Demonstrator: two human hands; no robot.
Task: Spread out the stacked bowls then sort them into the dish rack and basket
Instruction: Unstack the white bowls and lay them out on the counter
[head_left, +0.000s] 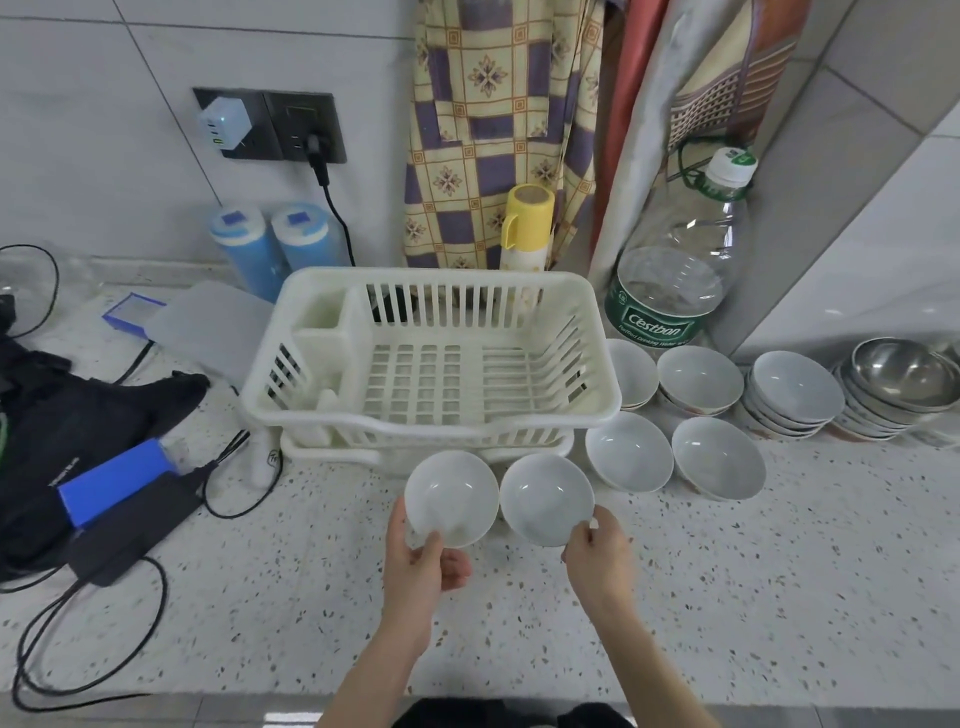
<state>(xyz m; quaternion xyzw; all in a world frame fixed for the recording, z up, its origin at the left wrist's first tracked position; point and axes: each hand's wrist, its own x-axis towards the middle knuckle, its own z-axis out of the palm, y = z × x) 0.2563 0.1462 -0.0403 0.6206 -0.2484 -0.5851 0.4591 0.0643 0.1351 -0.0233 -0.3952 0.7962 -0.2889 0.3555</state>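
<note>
My left hand (423, 564) pinches the near rim of a white bowl (451, 496) just in front of the white dish rack (524, 415). My right hand (602, 553) pinches the near rim of a second white bowl (545, 499) beside it. Two more white bowls (628, 451) (718, 457) sit singly on the counter to the right. Behind them are two short stacks (631, 371) (698, 379), a taller stack of white bowls (792, 395), and a stack topped by steel bowls (904, 379). The rack holds nothing.
A large clear water bottle (675, 260) and a yellow-lidded flask (524, 228) stand behind the rack. Left of it lie a black bag (62, 415), a blue box (114, 480), a black power brick (135, 530) with cables, and two blue canisters (275, 244).
</note>
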